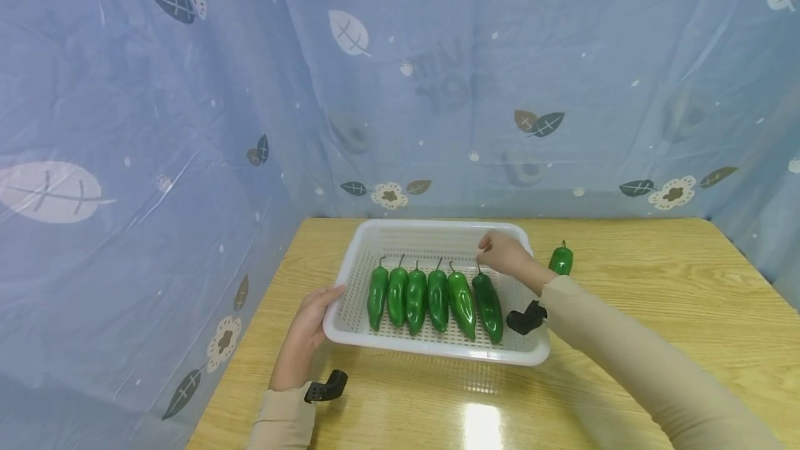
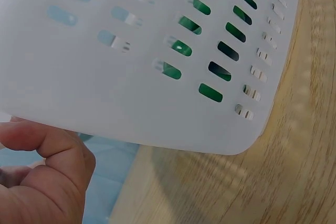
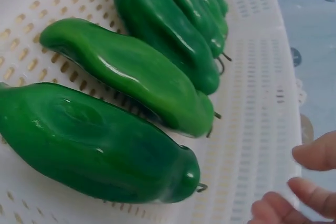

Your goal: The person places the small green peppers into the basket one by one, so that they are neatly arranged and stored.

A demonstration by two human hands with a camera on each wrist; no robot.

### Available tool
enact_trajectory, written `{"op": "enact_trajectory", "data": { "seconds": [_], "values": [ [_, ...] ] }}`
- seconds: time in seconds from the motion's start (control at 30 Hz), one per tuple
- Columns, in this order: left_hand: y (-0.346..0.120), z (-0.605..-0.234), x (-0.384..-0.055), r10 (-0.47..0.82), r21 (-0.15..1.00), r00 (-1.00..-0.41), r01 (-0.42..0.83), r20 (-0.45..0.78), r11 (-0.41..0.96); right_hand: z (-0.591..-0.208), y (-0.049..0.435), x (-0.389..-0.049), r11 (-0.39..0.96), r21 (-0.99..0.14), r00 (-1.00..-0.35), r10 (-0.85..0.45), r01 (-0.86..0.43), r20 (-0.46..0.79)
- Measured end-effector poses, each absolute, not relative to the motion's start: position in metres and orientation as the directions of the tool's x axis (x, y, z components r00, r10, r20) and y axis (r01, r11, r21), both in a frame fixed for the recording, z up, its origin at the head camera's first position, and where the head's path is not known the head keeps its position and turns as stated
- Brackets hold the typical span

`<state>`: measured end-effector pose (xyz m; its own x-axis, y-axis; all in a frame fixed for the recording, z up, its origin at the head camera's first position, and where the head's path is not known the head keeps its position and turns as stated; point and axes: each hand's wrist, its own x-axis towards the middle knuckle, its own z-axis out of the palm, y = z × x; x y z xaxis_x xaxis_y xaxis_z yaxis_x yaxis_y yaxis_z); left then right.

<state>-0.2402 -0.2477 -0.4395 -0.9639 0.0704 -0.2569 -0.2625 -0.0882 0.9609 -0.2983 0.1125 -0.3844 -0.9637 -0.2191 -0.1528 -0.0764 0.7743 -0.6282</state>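
A white plastic basket (image 1: 431, 351) with slotted walls sits on the table. Inside it several green peppers (image 1: 417, 301) lie side by side, their wire-like stems toward the back. My left hand (image 1: 311, 312) grips the basket's left rim. Above the back right of the basket is my right hand (image 1: 505, 254), just beyond the stem of the rightmost, darker pepper (image 1: 487, 305). Its thumb and fingers are apart in the right wrist view, with nothing between them. One more green pepper (image 1: 561, 260) lies outside, right of the basket, partly hidden by my right forearm.
The wooden table (image 1: 662, 276) extends to the right of the basket. A blue curtain (image 1: 437, 89) printed with leaves and flowers hangs along the back and sides. Both wrists carry small black camera mounts (image 1: 328, 387).
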Motion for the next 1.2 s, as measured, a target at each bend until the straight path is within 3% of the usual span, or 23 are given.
{"op": "enact_trajectory", "data": {
  "seconds": [0.43,0.9,1.2],
  "values": [
    [-0.248,-0.439,-0.238,0.075,0.958,-0.962,-0.269,-0.262,-0.102,-0.372,0.143,-0.299,0.557,-0.815,-0.957,-0.291,-0.159,-0.013],
    [-0.249,-0.44,-0.241,0.078,0.954,-0.96,-0.275,-0.267,-0.117,-0.363,0.178,-0.299,0.496,-0.841,-0.953,-0.294,-0.218,0.074],
    [-0.248,-0.439,-0.24,0.075,0.951,-0.957,-0.287,-0.28,-0.114,-0.374,0.21,-0.298,0.493,-0.851,-0.96,-0.275,-0.182,0.047]
  ]
}}
